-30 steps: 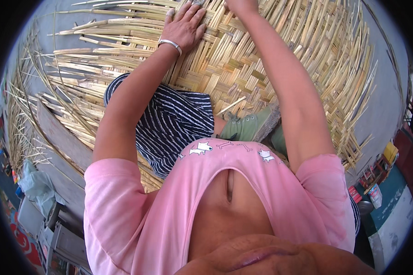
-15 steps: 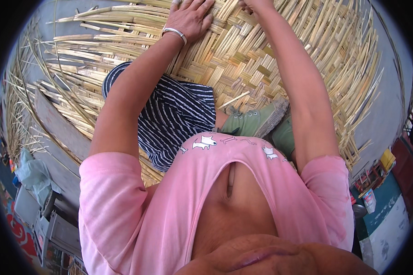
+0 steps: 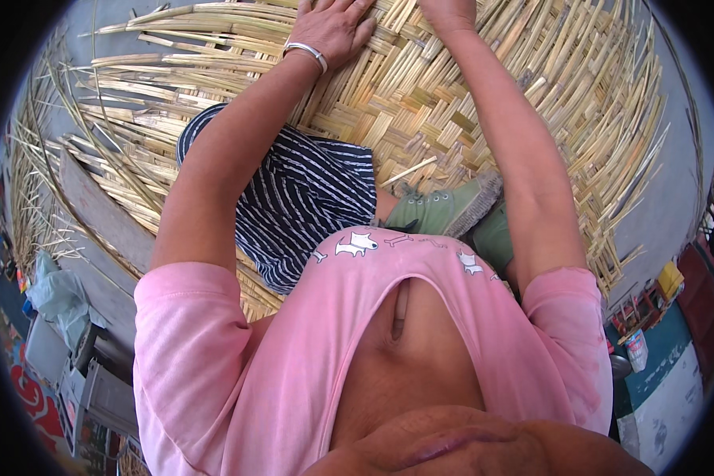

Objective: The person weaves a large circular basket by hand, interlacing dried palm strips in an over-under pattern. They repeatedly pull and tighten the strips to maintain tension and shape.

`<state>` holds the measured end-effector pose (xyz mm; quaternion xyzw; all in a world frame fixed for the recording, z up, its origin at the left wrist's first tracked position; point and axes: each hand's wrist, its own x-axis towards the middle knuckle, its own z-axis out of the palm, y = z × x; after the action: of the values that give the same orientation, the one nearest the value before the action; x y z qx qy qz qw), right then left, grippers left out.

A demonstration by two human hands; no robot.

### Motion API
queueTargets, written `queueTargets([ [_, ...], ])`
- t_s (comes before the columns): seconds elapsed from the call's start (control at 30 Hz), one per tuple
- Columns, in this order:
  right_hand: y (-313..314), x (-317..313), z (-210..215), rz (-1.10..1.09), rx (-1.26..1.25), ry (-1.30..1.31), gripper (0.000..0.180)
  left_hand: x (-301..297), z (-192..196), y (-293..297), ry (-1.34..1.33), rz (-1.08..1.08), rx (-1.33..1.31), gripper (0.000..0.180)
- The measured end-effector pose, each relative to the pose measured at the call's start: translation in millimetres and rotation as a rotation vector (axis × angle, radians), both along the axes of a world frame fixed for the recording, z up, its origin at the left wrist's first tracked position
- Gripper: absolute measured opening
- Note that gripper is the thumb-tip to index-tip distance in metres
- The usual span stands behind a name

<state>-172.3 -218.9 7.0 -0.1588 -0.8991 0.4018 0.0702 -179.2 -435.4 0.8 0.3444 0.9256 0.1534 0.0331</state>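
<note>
A large mat (image 3: 381,127) of pale split cane or bamboo strips lies under me, woven in a diagonal pattern with long loose ends at its sides. My left hand (image 3: 331,33), a silvery bangle at its wrist, rests palm down on the weave with fingers apart; the fingertips run out past the upper edge. To its right my right hand (image 3: 450,14) is curled low over the strips. Its fingers look closed, but the upper edge cuts them off, and whatever they hold is hidden. A short loose sliver (image 3: 411,169) lies on the mat near my green shoe (image 3: 436,208).
My bent leg in striped dark trousers (image 3: 309,186) presses on the mat. A plank (image 3: 103,202) lies at the left, beside loose strips (image 3: 36,170). Farther out are a plastic bag (image 3: 58,293) and, at the right, a rack of small items (image 3: 642,311). Grey floor (image 3: 666,182) borders the mat.
My right hand has shifted slightly right and now shows less of its fingers. The left hand stays flat in nearly the same spot; the view has moved a little.
</note>
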Motion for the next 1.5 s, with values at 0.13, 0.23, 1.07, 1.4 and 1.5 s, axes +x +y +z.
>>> queueTargets([
  [0.13,-3.6,6.0,-19.6,-0.044,0.307,0.120,0.026,-0.5,1.4,3.5,0.017,-0.014,0.012,0.053],
  [0.23,-17.9,11.3,-23.1,-0.133,0.315,0.173,0.035,-1.7,-6.9,-0.6,0.057,-0.016,0.034,0.049],
  [1.07,-88.5,35.5,6.2,-0.168,0.319,-0.233,0.057,-12.4,-33.3,0.5,0.074,0.155,0.182,0.044],
  [1.4,-80.4,41.6,-8.7,-0.060,0.315,-0.178,0.082,-14.6,-48.1,1.1,0.085,0.143,0.213,0.049],
  [1.5,-88.8,43.2,-1.5,-0.085,0.346,-0.205,0.089,-15.5,-46.2,3.4,0.081,0.135,0.219,0.050],
])
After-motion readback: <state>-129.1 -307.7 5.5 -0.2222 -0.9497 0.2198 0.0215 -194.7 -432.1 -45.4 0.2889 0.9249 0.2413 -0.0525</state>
